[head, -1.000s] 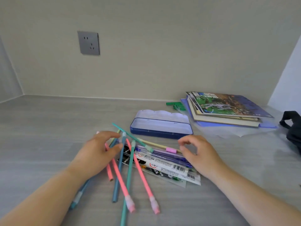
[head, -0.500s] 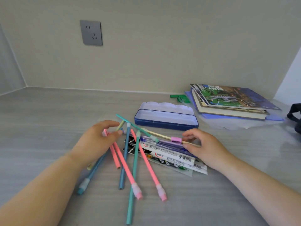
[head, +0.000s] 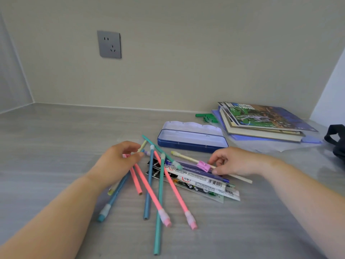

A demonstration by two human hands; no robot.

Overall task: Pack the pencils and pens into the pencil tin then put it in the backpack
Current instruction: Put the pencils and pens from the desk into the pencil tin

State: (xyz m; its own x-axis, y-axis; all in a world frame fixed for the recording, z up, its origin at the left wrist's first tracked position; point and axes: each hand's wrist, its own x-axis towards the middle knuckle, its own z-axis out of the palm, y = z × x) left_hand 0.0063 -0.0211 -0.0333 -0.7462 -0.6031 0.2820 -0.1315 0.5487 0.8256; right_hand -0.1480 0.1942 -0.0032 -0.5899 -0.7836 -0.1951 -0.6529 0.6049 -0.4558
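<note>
Several pastel pencils (head: 149,184) lie fanned out on the grey desk, partly over packs of pens (head: 197,182). My left hand (head: 117,163) curls over the pencils' upper ends, thumb and fingers pinching around the pink ones. My right hand (head: 235,162) pinches a yellow pencil (head: 186,157) with a pink eraser cap, just right of the cap. The open blue pencil tin (head: 188,144) sits just behind the pile with nothing visible in its tray and its lid folded back. The black backpack (head: 336,139) shows only partly at the right edge.
A stack of books (head: 261,120) on a blue folder lies behind the tin to the right, with a green plastic item (head: 207,116) beside it. A grey wall socket (head: 109,44) is on the back wall. Walls close the desk at back and left.
My right hand moved left onto the yellow pencil and closed on it. My left hand's fingers tightened around the pencil tips.
</note>
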